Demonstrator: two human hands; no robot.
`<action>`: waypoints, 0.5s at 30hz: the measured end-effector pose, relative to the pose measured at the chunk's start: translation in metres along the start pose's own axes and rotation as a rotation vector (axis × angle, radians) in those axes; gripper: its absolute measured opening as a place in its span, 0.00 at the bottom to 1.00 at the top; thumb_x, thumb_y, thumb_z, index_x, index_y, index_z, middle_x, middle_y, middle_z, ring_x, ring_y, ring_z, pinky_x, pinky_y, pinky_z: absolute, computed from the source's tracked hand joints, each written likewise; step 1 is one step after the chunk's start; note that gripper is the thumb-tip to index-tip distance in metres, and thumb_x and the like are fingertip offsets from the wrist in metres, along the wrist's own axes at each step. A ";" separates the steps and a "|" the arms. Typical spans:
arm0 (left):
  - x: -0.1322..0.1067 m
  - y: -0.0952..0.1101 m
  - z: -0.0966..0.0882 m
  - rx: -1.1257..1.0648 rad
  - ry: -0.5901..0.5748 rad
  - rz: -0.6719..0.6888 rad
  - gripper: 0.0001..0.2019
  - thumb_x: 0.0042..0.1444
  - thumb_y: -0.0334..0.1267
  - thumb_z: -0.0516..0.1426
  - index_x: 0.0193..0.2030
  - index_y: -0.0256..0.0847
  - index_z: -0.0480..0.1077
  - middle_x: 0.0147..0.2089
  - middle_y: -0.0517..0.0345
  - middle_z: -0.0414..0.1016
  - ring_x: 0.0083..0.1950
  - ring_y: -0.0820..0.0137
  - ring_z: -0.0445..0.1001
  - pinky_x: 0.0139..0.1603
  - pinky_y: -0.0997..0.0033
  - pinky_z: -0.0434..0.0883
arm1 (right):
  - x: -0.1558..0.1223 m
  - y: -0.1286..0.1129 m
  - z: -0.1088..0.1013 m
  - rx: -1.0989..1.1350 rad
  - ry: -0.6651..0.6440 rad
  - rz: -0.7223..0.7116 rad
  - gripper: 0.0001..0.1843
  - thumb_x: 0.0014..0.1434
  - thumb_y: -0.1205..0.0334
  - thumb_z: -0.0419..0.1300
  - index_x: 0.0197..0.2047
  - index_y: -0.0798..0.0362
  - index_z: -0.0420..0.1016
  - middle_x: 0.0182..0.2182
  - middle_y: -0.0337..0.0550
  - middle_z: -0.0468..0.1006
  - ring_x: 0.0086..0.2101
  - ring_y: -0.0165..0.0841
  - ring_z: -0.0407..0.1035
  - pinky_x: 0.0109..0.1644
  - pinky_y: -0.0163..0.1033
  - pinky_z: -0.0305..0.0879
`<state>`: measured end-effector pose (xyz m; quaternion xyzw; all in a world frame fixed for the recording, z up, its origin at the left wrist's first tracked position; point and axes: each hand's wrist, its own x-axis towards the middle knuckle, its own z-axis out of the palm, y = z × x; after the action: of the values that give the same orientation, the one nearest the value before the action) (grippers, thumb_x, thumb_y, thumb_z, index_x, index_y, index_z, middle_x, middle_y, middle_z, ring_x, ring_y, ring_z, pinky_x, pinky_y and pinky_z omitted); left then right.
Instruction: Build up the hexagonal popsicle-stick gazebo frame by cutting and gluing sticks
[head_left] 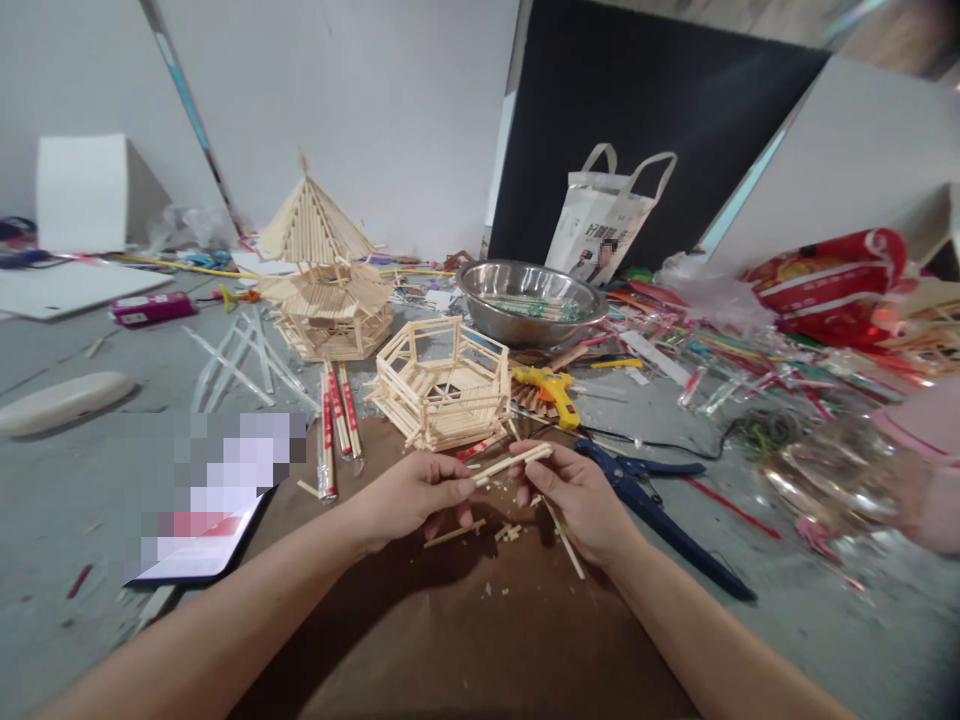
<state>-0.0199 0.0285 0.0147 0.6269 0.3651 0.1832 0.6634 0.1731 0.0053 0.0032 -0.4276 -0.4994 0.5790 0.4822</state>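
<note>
Both of my hands hold short pale wooden sticks (pixel 511 464) just above a brown board (pixel 450 620). My left hand (pixel 420 492) pinches their left end, and my right hand (pixel 574 490) grips the right end between thumb and fingers. Below lie a loose stick (pixel 454 534), a longer stick (pixel 566 545) by my right palm, and small wooden scraps (pixel 510 533). Right behind my hands stands an open six-sided stick frame (pixel 442 420) with railings. A pagoda model (pixel 322 280) with a pointed roof, made of similar sticks, rises farther back on the left.
Blue cutters (pixel 660 515) and a yellow glue gun (pixel 551 392) lie at the right. Wrapped chopsticks (pixel 330 430) and a phone (pixel 217 510) are at the left. A metal bowl (pixel 525 325) stands behind. Another person's pink sleeve (pixel 919 425) reaches in from the right beside clear plastic.
</note>
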 end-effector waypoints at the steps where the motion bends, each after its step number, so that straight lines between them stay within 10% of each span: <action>1: 0.000 -0.001 0.002 -0.027 -0.015 -0.005 0.18 0.49 0.50 0.50 0.30 0.35 0.66 0.25 0.60 0.70 0.15 0.83 0.55 0.16 0.81 0.54 | 0.000 0.001 0.001 -0.029 0.003 -0.023 0.11 0.48 0.59 0.58 0.36 0.52 0.71 0.24 0.36 0.70 0.23 0.24 0.64 0.28 0.31 0.60; 8: -0.002 0.004 0.009 0.101 -0.049 -0.013 0.21 0.50 0.53 0.47 0.30 0.35 0.68 0.24 0.60 0.69 0.17 0.81 0.59 0.18 0.79 0.58 | 0.003 -0.022 0.011 -0.382 -0.043 -0.195 0.09 0.54 0.57 0.52 0.31 0.53 0.68 0.32 0.41 0.74 0.33 0.30 0.67 0.37 0.35 0.62; 15: -0.010 0.021 -0.020 0.374 0.352 0.153 0.14 0.49 0.44 0.51 0.23 0.35 0.67 0.18 0.63 0.62 0.20 0.80 0.57 0.21 0.79 0.55 | 0.028 -0.058 0.012 -1.155 -0.137 -0.418 0.12 0.57 0.59 0.48 0.36 0.51 0.70 0.30 0.40 0.75 0.32 0.31 0.67 0.35 0.35 0.60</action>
<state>-0.0365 0.0382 0.0386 0.7228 0.4540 0.2683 0.4467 0.1639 0.0329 0.0616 -0.4744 -0.8354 0.1346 0.2428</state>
